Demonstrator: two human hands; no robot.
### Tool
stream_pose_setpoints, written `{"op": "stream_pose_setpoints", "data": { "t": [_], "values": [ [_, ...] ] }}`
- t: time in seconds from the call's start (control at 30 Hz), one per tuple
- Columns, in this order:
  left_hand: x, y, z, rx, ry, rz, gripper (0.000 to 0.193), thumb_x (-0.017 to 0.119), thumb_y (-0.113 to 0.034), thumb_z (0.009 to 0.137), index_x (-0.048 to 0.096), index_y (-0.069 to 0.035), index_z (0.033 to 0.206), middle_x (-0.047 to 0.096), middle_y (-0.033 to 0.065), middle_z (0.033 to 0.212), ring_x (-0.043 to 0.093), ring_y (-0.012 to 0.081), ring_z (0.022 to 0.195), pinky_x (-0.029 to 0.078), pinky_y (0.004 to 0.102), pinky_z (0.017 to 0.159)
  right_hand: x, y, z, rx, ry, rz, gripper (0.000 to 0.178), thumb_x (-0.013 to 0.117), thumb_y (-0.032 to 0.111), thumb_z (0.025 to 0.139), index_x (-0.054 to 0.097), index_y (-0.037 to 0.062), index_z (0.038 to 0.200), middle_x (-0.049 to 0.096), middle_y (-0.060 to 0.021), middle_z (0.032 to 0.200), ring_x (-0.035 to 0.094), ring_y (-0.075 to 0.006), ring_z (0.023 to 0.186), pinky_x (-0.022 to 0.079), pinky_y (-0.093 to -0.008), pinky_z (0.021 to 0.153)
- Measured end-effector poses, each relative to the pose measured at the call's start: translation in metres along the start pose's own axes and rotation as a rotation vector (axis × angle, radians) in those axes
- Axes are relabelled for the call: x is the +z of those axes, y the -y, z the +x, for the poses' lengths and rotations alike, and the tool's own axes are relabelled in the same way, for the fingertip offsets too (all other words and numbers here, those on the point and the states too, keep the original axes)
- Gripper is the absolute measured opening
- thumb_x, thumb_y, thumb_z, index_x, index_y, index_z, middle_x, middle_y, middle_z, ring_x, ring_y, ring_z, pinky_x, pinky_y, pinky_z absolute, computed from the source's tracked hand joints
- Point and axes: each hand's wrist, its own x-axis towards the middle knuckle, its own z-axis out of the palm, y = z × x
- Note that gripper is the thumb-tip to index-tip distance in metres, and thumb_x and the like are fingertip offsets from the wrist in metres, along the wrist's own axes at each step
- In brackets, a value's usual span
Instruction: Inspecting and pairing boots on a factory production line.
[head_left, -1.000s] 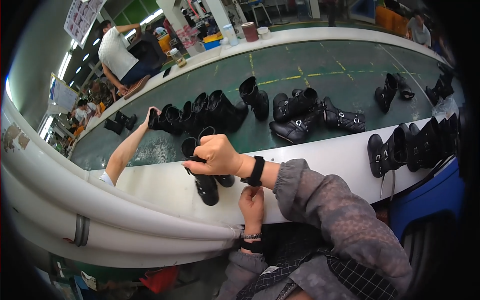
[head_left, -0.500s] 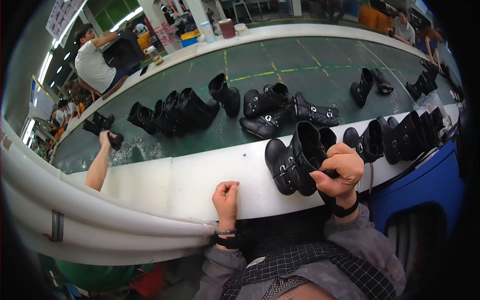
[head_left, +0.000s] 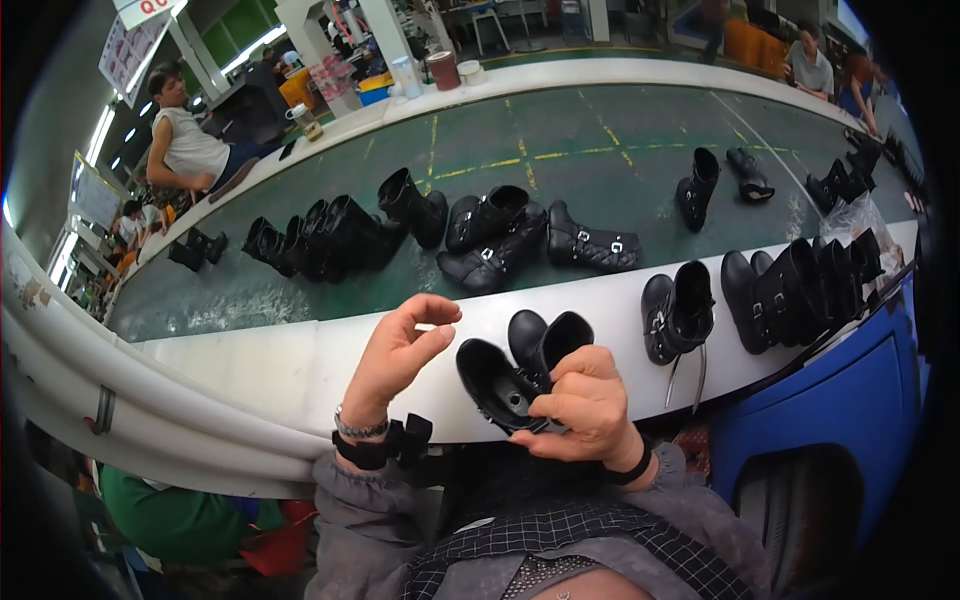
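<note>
My right hand (head_left: pixel 582 405) is closed on the rim of a black ankle boot (head_left: pixel 488 378), whose open top tilts toward me and shows the insole. Against it, on the far side, is a second black boot (head_left: pixel 528 338); whether my fingers also grip that one I cannot tell. Just left of the pair, my left hand (head_left: pixel 400 345) is raised with thumb and fingers curved apart, holding nothing. Both boots are at the near edge of the white ledge (head_left: pixel 270 360).
Another buckled pair (head_left: pixel 680 312) stands right on the ledge, then several more boots (head_left: pixel 785 300). Across the green conveyor belt (head_left: pixel 400 290) lie and stand several black boots (head_left: pixel 490 250). A blue machine housing (head_left: pixel 830 400) is at my right, a white curved pipe (head_left: pixel 170 410) at my left.
My right hand has brought the boots left and nearer, tipping their openings toward me. My left hand has risen and opened. A co-worker's arm and the shoe it held at left are gone from view.
</note>
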Motion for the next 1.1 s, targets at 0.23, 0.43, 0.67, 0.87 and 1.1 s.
{"op": "stream_pose_setpoints", "data": {
  "t": [0.23, 0.43, 0.67, 0.87, 1.1],
  "values": [
    [0.021, 0.022, 0.128, -0.009, 0.294, 0.589, 0.057, 0.069, -0.028, 0.081, 0.050, 0.004, 0.124, 0.057, 0.0182, 0.120, 0.055, 0.0281, 0.114, 0.044, 0.0369, 0.097, 0.000, -0.008, 0.001, -0.106, -0.026, 0.074, 0.030, 0.085, 0.031, 0.057, 0.066, 0.0121, 0.070, 0.049, 0.0033, 0.060, 0.054, -0.0193, 0.071, 0.040, -0.0316, 0.067],
    [0.028, 0.105, 0.210, -0.061, 0.222, 1.105, 0.111, 0.078, -0.043, 0.063, 0.020, 0.011, 0.141, 0.035, 0.0336, 0.138, 0.036, 0.0441, 0.130, 0.032, 0.0408, 0.109, -0.011, -0.021, -0.001, -0.133, -0.017, 0.145, 0.029, 0.082, 0.028, 0.063, 0.065, 0.0090, 0.075, 0.050, -0.0001, 0.065, 0.057, -0.0203, 0.075, 0.043, -0.0311, 0.067],
    [0.010, 0.145, 0.251, -0.192, 0.064, 0.825, 0.137, 0.086, -0.047, 0.045, 0.011, 0.015, 0.142, 0.033, 0.0345, 0.141, 0.034, 0.0415, 0.134, 0.030, 0.0368, 0.110, -0.025, -0.048, 0.002, -0.144, -0.010, 0.278, 0.025, 0.083, 0.029, 0.063, 0.067, 0.0118, 0.070, 0.051, 0.0016, 0.063, 0.056, -0.0196, 0.074, 0.041, -0.0298, 0.064],
    [0.012, 0.153, 0.276, -0.185, 0.067, 0.653, 0.114, 0.087, -0.032, 0.043, 0.032, 0.011, 0.134, 0.056, 0.0277, 0.120, 0.054, 0.0356, 0.116, 0.040, 0.0338, 0.102, -0.023, -0.070, 0.011, -0.212, -0.035, 0.468, 0.026, 0.072, 0.029, 0.076, 0.063, 0.0047, 0.070, 0.048, -0.0050, 0.063, 0.052, -0.0243, 0.063, 0.039, -0.0348, 0.054],
    [0.065, 0.124, 0.300, 0.028, 0.275, 0.461, 0.104, 0.083, -0.027, 0.056, 0.029, 0.012, 0.136, 0.043, 0.0290, 0.134, 0.044, 0.0309, 0.127, 0.034, 0.0318, 0.106, -0.022, -0.069, 0.014, -0.228, -0.018, 0.520, 0.025, 0.076, 0.023, 0.071, 0.062, 0.0031, 0.067, 0.046, -0.0050, 0.060, 0.052, -0.0232, 0.065, 0.039, -0.0329, 0.052]
  ]
}}
